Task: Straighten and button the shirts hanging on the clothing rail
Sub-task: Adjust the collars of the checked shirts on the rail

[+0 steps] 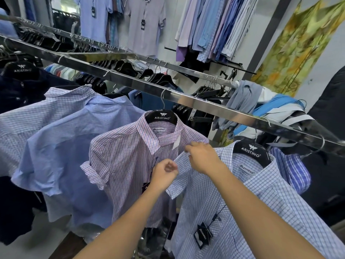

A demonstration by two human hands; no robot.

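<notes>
A pink and blue checked short-sleeved shirt (127,152) hangs on a black hanger (161,116) from the steel clothing rail (205,104). My left hand (163,174) is curled at its front placket, just below the collar; whether it pinches the fabric is unclear. My right hand (202,157) pinches the shirt's other front edge near the shoulder. To the right hangs a white and blue checked shirt (261,212) with a dark price tag (202,235), partly under my right forearm. A plain light blue shirt (71,146) hangs to the left.
More shirts hang left along the rail, among them a dark navy one (20,86). A heap of blue and grey garments (261,109) lies over the rail's far right. A second rail (93,43) and wall-hung shirts (214,25) stand behind.
</notes>
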